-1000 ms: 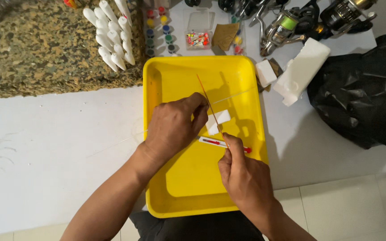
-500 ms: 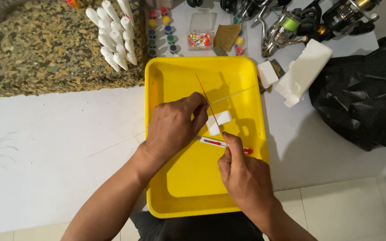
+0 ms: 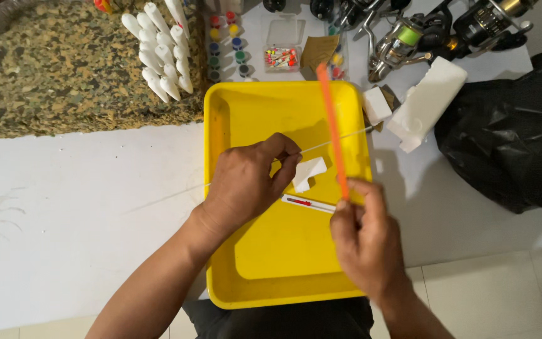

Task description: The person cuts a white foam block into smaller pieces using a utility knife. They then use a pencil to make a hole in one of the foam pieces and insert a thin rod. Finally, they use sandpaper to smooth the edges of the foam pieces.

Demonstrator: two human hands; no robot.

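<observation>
A yellow tray (image 3: 265,270) lies on the white table in front of me. My left hand (image 3: 249,182) rests over the tray's middle, pinching a thin white rod (image 3: 340,139) that runs across the tray towards the right rim. Beside its fingertips lies a small white foam piece (image 3: 308,172). My right hand (image 3: 362,238) is over the tray's right side and holds up a thin orange stick (image 3: 330,125) by its lower end. Between the hands, a white cutter with a red mark (image 3: 308,203) lies flat on the tray.
White cone-shaped foam floats (image 3: 161,47) lie on a speckled mat (image 3: 64,69) at the back left. Small paint pots (image 3: 224,44), a clear box of pins (image 3: 280,53) and fishing reels (image 3: 421,31) stand behind the tray. White foam blocks (image 3: 425,103) and a black bag (image 3: 509,138) sit right.
My right hand has left the cutter on the tray and lifted the orange stick upright. The left hand stays over the tray's middle with the white rod.
</observation>
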